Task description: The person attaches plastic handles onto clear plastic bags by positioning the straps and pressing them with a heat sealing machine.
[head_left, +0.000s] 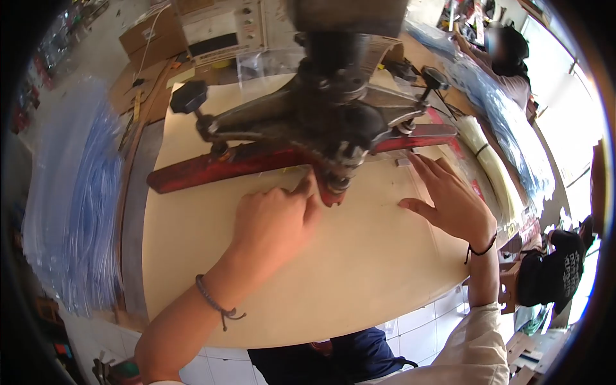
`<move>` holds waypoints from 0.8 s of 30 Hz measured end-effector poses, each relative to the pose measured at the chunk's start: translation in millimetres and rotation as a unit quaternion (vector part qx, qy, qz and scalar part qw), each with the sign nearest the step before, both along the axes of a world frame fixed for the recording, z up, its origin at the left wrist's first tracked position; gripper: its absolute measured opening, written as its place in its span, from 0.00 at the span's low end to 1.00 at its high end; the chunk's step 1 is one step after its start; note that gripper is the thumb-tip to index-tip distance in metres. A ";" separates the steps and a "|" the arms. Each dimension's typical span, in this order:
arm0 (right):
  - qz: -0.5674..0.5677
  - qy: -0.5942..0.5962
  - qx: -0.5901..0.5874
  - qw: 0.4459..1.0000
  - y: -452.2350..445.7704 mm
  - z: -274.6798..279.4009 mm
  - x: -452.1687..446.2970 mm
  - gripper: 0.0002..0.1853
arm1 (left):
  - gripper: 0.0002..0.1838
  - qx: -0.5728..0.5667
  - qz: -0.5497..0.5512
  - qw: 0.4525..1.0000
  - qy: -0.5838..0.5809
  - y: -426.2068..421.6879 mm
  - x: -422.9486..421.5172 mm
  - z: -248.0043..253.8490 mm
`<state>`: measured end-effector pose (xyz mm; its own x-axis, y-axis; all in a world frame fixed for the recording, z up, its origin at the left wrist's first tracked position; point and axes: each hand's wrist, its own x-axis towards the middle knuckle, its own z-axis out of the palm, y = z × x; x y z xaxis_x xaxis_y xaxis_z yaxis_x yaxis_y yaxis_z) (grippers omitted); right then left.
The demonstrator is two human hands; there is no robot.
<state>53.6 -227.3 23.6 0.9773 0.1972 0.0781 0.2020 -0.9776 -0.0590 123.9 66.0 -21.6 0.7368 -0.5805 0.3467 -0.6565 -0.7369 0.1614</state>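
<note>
A black metal press with red bars (340,77) stood over the far part of the smooth tan surface (321,282). Near its middle, the left hand (273,215) curled, grip unclear; rightward, the right hand (454,199) spread loosely.

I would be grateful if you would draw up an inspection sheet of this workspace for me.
Surface: smooth tan sheet spread across the work area.
Job's things: dark metal press head carrying red bars over the sheet; contact unclear.
Clutter: clear plastic stack at left; pale banded bundle and bluish plastic at right.
Hands: left hand beside the bars, its fingers blurred, grip unclear; right hand spread open at the sheet's right side.
Cables: white cord near a cardboard box.
Surroundings: two other people at right; white tiled floor below.
</note>
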 end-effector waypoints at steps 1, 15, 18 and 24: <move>-0.022 0.010 0.006 1.000 -1.1 3.2 0.7 0.42 | 0.21 0.000 0.001 1.000 0.004 -0.3 -0.1 0.7; -0.062 0.096 0.048 0.992 -22.5 0.4 10.4 0.56 | 0.11 0.008 0.060 0.995 0.076 -11.3 -6.6 15.0; -0.046 0.094 0.041 0.994 -24.7 1.9 10.7 0.58 | 0.11 0.004 0.047 0.997 0.068 -9.1 -4.4 11.8; -0.060 0.105 0.051 0.991 -21.6 3.3 11.2 0.54 | 0.12 0.024 0.060 0.995 0.080 -10.4 -5.2 16.1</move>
